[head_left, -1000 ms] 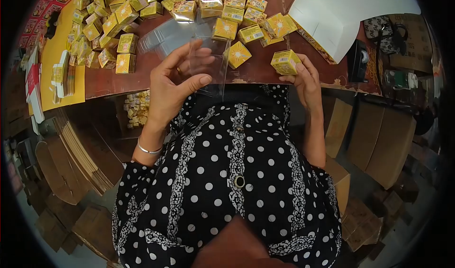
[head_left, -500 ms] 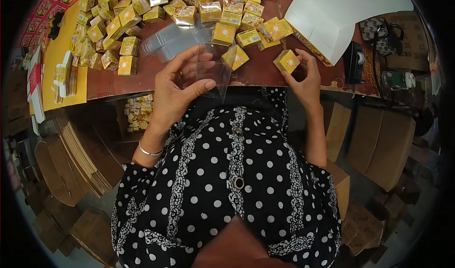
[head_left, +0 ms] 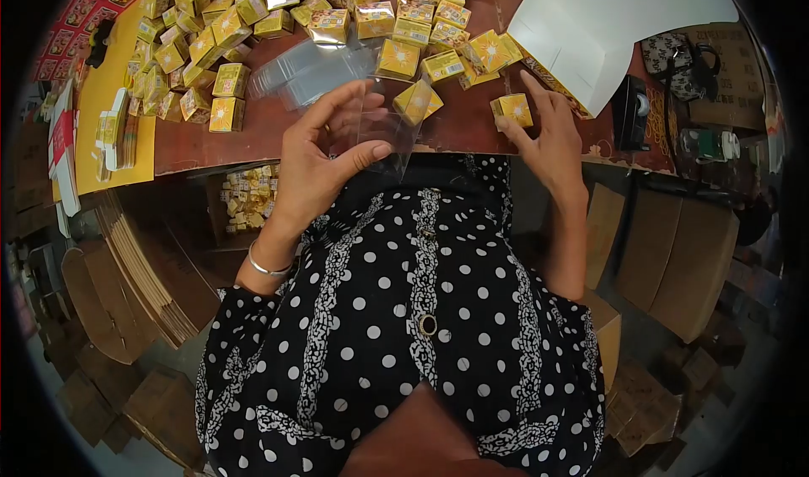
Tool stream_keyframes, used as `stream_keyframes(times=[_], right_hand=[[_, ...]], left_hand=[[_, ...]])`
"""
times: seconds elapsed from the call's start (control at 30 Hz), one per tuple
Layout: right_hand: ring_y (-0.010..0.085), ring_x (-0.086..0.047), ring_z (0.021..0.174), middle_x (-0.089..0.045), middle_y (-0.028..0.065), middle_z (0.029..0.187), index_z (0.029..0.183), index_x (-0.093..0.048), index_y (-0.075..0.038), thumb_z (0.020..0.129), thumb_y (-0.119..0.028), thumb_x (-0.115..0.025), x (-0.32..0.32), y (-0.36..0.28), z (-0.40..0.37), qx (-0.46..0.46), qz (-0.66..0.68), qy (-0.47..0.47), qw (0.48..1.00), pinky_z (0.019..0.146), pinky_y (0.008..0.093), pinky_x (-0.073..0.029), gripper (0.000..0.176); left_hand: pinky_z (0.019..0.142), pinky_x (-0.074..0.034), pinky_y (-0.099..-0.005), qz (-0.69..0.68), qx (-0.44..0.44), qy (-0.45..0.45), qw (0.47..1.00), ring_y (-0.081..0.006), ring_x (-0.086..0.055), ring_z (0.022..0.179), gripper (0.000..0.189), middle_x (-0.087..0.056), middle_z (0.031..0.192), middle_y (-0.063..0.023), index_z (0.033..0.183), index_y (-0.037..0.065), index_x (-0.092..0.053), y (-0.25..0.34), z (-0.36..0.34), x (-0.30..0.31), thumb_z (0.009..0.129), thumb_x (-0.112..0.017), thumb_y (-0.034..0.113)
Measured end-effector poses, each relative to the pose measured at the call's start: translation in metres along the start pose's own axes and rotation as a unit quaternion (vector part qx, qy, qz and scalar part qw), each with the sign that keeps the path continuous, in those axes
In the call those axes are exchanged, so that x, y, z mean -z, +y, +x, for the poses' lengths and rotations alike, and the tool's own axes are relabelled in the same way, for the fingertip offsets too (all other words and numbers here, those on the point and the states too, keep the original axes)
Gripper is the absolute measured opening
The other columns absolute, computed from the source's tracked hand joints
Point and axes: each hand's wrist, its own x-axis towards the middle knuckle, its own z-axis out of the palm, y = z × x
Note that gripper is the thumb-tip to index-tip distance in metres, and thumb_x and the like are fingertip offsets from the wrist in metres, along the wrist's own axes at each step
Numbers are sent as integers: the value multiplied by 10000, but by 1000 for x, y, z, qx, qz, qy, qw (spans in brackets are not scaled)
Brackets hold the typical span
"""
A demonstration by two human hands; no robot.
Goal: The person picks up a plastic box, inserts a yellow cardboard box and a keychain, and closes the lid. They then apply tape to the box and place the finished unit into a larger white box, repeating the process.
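Clear bag (head_left: 383, 131) pinched in left fingers (head_left: 367, 152), yellow box (head_left: 512, 108) in right fingers (head_left: 536, 88).

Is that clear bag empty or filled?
Empty: the clear bag in the left hand shows nothing inside; the right hand holds a yellow box.

A worn brown table (head_left: 253, 136) has cardboard boxes (head_left: 691, 258) and flattened cardboard (head_left: 143, 275) stacked beneath it.

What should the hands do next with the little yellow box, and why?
Probably move the right hand across and slip its yellow box into the clear bag. The left hand pinches that bag up above the table edge, while the box sits gripped in the fingers off to the side, not touching the bag.
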Motion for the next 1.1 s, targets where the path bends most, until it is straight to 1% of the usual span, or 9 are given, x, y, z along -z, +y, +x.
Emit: stream_keyframes(times=[0.23,0.3,0.4,0.53,0.63,0.7,0.93,1.0,1.1], right_hand=[[232,-654,964,-626,89,1091,1315,-569,-95,879,-220,-776,-18,17,13,9,-50,-46,998,834,368,-528,498],[141,-628,953,-612,50,1062,1174,-568,-47,905,-94,-738,-23,30,8,-10,354,-41,934,814,296,-513,321],[98,-605,959,-588,15,1019,1093,-562,-29,884,25,-719,-32,22,-1,28,547,40,836,819,263,-509,267],[126,-599,1061,-596,57,1119,1024,-559,-38,895,14,-714,-46,37,-7,-12,530,15,848,873,279,-505,208],[172,-612,1120,-605,89,1192,996,-577,-34,870,5,-739,-58,45,-7,94,451,102,882,897,303,-500,209],[239,-636,1149,-618,110,1200,974,-588,-31,832,1,-760,-48,42,-11,116,189,101,970,908,339,-503,225],[260,-650,1137,-633,146,1257,1011,-593,-39,820,6,-769,-26,17,-1,82,64,38,994,940,396,-525,264],[258,-637,1172,-603,180,1338,1103,-585,-13,842,32,-760,-18,6,-9,59,408,92,906,982,401,-534,318],[263,-613,1218,-569,216,1382,1181,-554,25,856,55,-747,13,-48,-22,152,552,140,808,1033,389,-514,379]], left_hand=[[1008,-533,-327,7,-10,8,1000,-210,-625,1221,712,-625,1350,-157,1457,-19,-481,4,-2,0,829,-816,-10],[1009,-531,-325,15,-15,12,1000,-210,-626,1221,712,-625,1349,-157,1457,-18,-482,3,-3,3,828,-816,-11],[1010,-530,-322,-11,4,15,1000,-209,-626,1219,710,-627,1344,-159,1454,-16,-484,1,-1,2,827,-817,-6],[1006,-531,-320,-13,1,-2,1000,-200,-626,1216,701,-637,1337,-134,1450,-6,-492,1,-1,-5,829,-817,-2],[1008,-530,-320,-14,-3,-9,1000,-192,-624,1217,702,-644,1332,-117,1448,-2,-494,2,-3,-10,827,-821,1],[1010,-529,-321,-8,-13,-5,1000,-188,-622,1219,704,-648,1329,-109,1448,0,-495,2,-2,-10,826,-824,3],[1019,-521,-328,13,-24,-24,999,-191,-623,1212,708,-655,1323,-104,1445,9,-514,3,-6,-21,817,-841,32],[1016,-521,-325,22,-23,-22,999,-193,-627,1206,707,-659,1317,-105,1439,10,-526,5,-5,-22,810,-849,42],[1007,-524,-322,152,-87,-38,984,-196,-640,1181,708,-670,1291,-113,1426,14,-546,3,-4,-24,793,-860,65]])
